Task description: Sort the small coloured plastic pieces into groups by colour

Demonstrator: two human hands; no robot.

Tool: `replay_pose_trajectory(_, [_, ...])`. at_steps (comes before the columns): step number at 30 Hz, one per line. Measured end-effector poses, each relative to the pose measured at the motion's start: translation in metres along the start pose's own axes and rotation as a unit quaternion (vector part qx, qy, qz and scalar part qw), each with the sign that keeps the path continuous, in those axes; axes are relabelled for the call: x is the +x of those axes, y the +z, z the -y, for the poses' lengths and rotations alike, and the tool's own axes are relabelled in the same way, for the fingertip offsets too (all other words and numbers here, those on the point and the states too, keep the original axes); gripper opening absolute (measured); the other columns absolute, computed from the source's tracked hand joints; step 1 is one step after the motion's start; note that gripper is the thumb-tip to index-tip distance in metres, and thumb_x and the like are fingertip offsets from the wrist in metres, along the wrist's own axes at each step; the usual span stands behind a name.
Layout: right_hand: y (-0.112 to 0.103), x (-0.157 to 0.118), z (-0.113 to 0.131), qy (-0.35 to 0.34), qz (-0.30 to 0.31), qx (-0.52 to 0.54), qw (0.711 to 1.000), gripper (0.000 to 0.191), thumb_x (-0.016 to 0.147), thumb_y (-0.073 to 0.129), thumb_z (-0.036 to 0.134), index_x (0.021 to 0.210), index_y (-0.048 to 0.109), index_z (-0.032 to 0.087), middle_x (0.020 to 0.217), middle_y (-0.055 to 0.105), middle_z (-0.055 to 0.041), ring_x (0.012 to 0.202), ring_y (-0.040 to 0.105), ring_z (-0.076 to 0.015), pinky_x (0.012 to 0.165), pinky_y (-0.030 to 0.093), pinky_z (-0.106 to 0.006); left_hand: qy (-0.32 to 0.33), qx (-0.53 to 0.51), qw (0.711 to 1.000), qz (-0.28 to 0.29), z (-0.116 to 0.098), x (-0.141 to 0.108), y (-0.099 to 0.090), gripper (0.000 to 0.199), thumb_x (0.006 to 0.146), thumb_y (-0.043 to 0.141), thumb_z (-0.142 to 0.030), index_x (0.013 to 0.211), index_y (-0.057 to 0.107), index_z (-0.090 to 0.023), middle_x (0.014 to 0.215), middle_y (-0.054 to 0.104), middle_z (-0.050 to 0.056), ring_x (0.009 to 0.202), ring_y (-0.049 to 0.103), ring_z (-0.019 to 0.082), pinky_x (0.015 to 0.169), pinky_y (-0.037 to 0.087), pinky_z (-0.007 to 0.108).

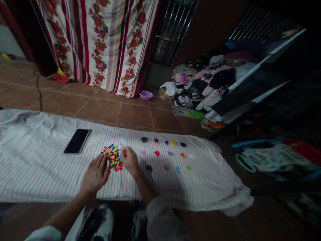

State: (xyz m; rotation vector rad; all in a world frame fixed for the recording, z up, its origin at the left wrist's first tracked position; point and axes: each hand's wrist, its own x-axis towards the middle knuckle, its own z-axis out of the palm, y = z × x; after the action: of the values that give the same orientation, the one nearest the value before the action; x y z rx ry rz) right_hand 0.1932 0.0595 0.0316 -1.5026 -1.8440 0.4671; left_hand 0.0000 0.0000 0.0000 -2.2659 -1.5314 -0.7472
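My left hand (94, 174) lies flat, grip released, beside a large mixed-colour pile of pieces (114, 156); my right hand's (130, 160) fingertips bunch at its other edge, contents unclear, with 14 small, separate clusters (156, 153) rightward on striped cloth (200, 187).

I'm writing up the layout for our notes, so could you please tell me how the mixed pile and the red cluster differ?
The mixed pile shows many colours, while the red cluster looks all red. The pile is far larger; the cluster is a small clump. The pile lies between the left hand and right hand, whereas the cluster sits apart, beyond the right hand. Both rest on the striped cloth.
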Motion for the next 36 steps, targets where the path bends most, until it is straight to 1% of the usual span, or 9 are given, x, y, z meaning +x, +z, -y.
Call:
replay_pose_trajectory(5, [-0.013, 0.0, -0.009, 0.008, -0.015, 0.01, 1.0, 0.021, 0.088, 0.05, 0.017, 0.096, 0.068, 0.022, 0.092, 0.068, -0.0032, 0.09, 0.063, -0.0157, 0.086, 0.047, -0.025, -0.005, -0.013, 1.0, 0.001, 0.001, 0.0, 0.0, 0.054, 0.092, 0.04, -0.04, 0.135, 0.047, -0.007, 0.133, 0.058, 0.021, 0.128, 0.052, 0.032, 0.102, 0.047, 0.047])
replay_pose_trajectory(8, [-0.022, 0.004, -0.021, 0.016, -0.031, 0.032, 0.999, 0.019, 0.087, 0.052, 0.019, 0.093, 0.07, 0.023, 0.091, 0.068, -0.003, 0.087, 0.064, -0.0156, 0.084, 0.049, -0.025, -0.003, -0.011, 1.0, -0.001, 0.001, 0.0, 0.001, 0.054, 0.092, 0.039, -0.04, 0.135, 0.047, -0.008, 0.132, 0.059, 0.02, 0.128, 0.052, 0.031, 0.102, 0.046, 0.046])
replay_pose_trajectory(10, [-0.03, 0.009, -0.033, 0.023, -0.056, 0.047, 0.997, 0.019, 0.085, 0.053, 0.019, 0.092, 0.07, 0.024, 0.09, 0.068, -0.0026, 0.084, 0.064, -0.0154, 0.081, 0.05, -0.025, 0.0, -0.007, 1.0, -0.003, 0.001, 0.0, 0.001, 0.054, 0.092, 0.038, -0.04, 0.135, 0.047, -0.008, 0.132, 0.06, 0.02, 0.128, 0.052, 0.031, 0.102, 0.047, 0.046])
replay_pose_trajectory(15, [-0.062, 0.027, -0.067, 0.067, -0.106, 0.065, 0.99, 0.021, 0.081, 0.053, 0.02, 0.091, 0.071, 0.023, 0.088, 0.069, -0.002, 0.078, 0.065, -0.0148, 0.078, 0.053, -0.026, 0.009, 0.008, 1.0, -0.01, 0.001, 0.001, 0.001, 0.054, 0.092, 0.039, -0.039, 0.134, 0.049, -0.006, 0.13, 0.061, 0.021, 0.125, 0.054, 0.032, 0.1, 0.048, 0.046])
replay_pose_trajectory(20, [-0.099, 0.038, -0.093, 0.131, -0.147, 0.009, 0.98, 0.024, 0.079, 0.05, 0.018, 0.09, 0.071, 0.021, 0.092, 0.071, -0.0035, 0.08, 0.066, -0.0154, 0.081, 0.052, -0.027, 0.015, 0.005, 1.0, -0.002, 0.001, 0.001, 0.0, 0.055, 0.091, 0.04, -0.038, 0.133, 0.049, -0.004, 0.131, 0.06, 0.022, 0.127, 0.053, 0.032, 0.102, 0.047, 0.046])
replay_pose_trajectory(24, [-0.121, 0.045, -0.11, 0.195, -0.147, -0.047, 0.969, 0.027, 0.079, 0.05, 0.013, 0.098, 0.069, 0.019, 0.094, 0.073, -0.0046, 0.086, 0.067, -0.0159, 0.085, 0.05, -0.026, 0.015, 0.004, 1.0, -0.003, 0.0, 0.002, -0.002, 0.055, 0.091, 0.04, -0.037, 0.134, 0.048, -0.004, 0.132, 0.06, 0.021, 0.128, 0.052, 0.031, 0.102, 0.047, 0.046])
replay_pose_trajectory(28, [-0.133, 0.05, -0.125, 0.248, -0.119, -0.112, 0.955, 0.022, 0.08, 0.056, 0.012, 0.098, 0.068, 0.017, 0.093, 0.074, -0.0065, 0.086, 0.068, -0.017, 0.08, 0.049, -0.025, 0.024, 0.015, 1.0, -0.008, -0.001, 0.004, -0.006, 0.054, 0.091, 0.041, -0.037, 0.132, 0.049, -0.002, 0.131, 0.06, 0.022, 0.127, 0.053, 0.032, 0.101, 0.047, 0.045])
replay_pose_trajectory(32, [-0.135, 0.051, -0.136, 0.242, -0.09, -0.181, 0.949, 0.016, 0.081, 0.059, 0.012, 0.091, 0.069, 0.017, 0.089, 0.074, -0.0063, 0.085, 0.067, -0.0178, 0.076, 0.046, -0.025, 0.028, 0.019, 0.999, -0.006, -0.001, 0.005, -0.008, 0.053, 0.091, 0.042, -0.036, 0.131, 0.05, -0.002, 0.13, 0.06, 0.022, 0.127, 0.053, 0.032, 0.1, 0.048, 0.045])
replay_pose_trajectory(36, [-0.131, 0.049, -0.144, 0.228, -0.085, -0.201, 0.949, 0.017, 0.079, 0.06, 0.01, 0.087, 0.071, 0.018, 0.087, 0.072, -0.0048, 0.084, 0.065, -0.0163, 0.076, 0.045, -0.024, 0.023, 0.009, 1.0, -0.006, -0.001, 0.005, -0.009, 0.053, 0.091, 0.041, -0.036, 0.133, 0.049, -0.004, 0.13, 0.061, 0.021, 0.127, 0.053, 0.031, 0.1, 0.048, 0.045])
